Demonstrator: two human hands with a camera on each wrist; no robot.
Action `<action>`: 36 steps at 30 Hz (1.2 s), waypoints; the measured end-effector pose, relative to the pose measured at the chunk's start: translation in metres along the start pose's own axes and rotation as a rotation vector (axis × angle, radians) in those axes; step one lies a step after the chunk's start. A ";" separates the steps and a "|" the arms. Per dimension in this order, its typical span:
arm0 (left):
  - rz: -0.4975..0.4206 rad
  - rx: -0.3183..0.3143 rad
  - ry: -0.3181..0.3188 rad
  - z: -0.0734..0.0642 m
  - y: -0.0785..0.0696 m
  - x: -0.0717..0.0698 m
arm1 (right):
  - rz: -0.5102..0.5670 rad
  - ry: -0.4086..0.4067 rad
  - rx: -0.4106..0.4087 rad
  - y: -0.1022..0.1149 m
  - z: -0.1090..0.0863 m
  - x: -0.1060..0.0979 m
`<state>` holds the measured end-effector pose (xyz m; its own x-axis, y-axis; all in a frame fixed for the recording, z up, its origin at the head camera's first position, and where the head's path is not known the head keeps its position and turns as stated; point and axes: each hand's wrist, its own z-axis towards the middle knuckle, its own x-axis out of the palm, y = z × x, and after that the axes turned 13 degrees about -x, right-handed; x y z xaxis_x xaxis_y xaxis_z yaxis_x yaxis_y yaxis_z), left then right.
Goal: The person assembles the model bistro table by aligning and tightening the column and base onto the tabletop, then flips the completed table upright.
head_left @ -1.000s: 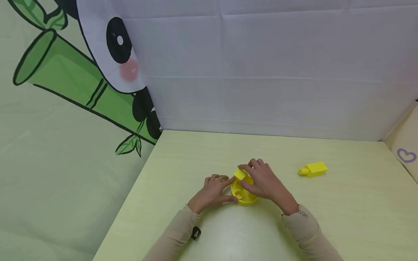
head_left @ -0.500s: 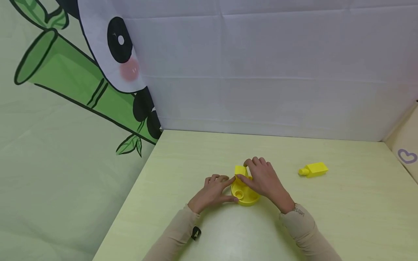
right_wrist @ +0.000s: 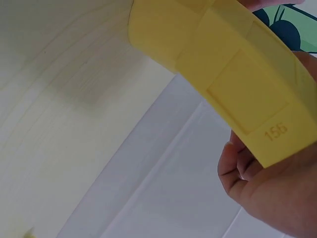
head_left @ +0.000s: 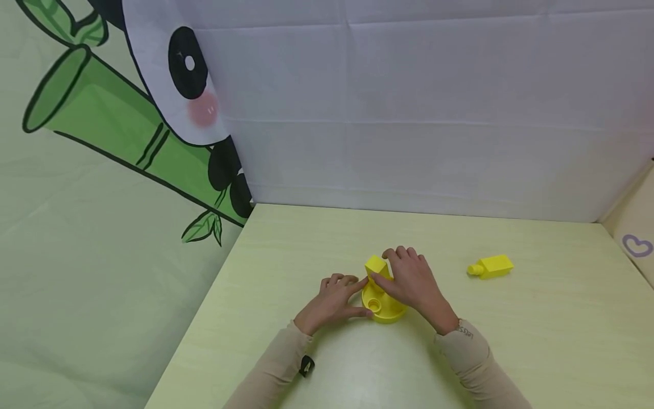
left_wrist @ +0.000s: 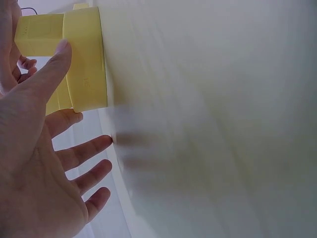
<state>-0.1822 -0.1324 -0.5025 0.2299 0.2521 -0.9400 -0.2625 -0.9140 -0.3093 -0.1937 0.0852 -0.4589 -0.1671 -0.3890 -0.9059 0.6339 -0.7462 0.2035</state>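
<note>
A round yellow base (head_left: 392, 313) lies on the table with a ring-shaped socket facing up. My left hand (head_left: 331, 301) grips its left side between thumb and index finger. The other left fingers are spread, as the left wrist view shows. Over the base's far side, my right hand (head_left: 416, 284) holds a yellow rectangular block (head_left: 376, 265) between thumb and fingers. The block stands tilted. In the right wrist view this block (right_wrist: 247, 84) shows the number 156 and a recessed panel. Whether its lower end sits inside a socket is hidden.
Another yellow block (head_left: 494, 266) with a narrow round neck lies on its side at the right of the pale table (head_left: 552, 318). A white cloth (head_left: 419, 113) hangs behind the table. A printed green cloth (head_left: 92, 255) is on the left.
The block in my right hand has gone from leaning over the socket to standing more upright toward the base's far side, turning slightly. My left hand has stayed on the base.
</note>
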 end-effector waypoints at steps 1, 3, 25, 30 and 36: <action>-0.004 -0.002 0.003 0.000 0.000 0.000 | -0.006 0.005 0.001 0.000 0.000 0.000; -0.005 -0.001 0.003 0.000 0.000 0.000 | -0.018 0.011 0.010 0.001 0.000 0.001; 0.003 0.000 -0.003 0.000 -0.002 0.000 | 0.067 0.050 0.048 -0.003 0.001 -0.004; -0.003 -0.003 -0.001 -0.001 -0.003 -0.002 | 0.046 0.044 0.054 -0.004 0.001 -0.004; 0.014 0.002 -0.011 0.000 -0.003 -0.001 | 0.050 0.033 0.045 -0.004 0.000 -0.003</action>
<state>-0.1815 -0.1305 -0.5005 0.2161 0.2425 -0.9458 -0.2678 -0.9168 -0.2962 -0.1956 0.0895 -0.4571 -0.1106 -0.4087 -0.9060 0.6061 -0.7502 0.2644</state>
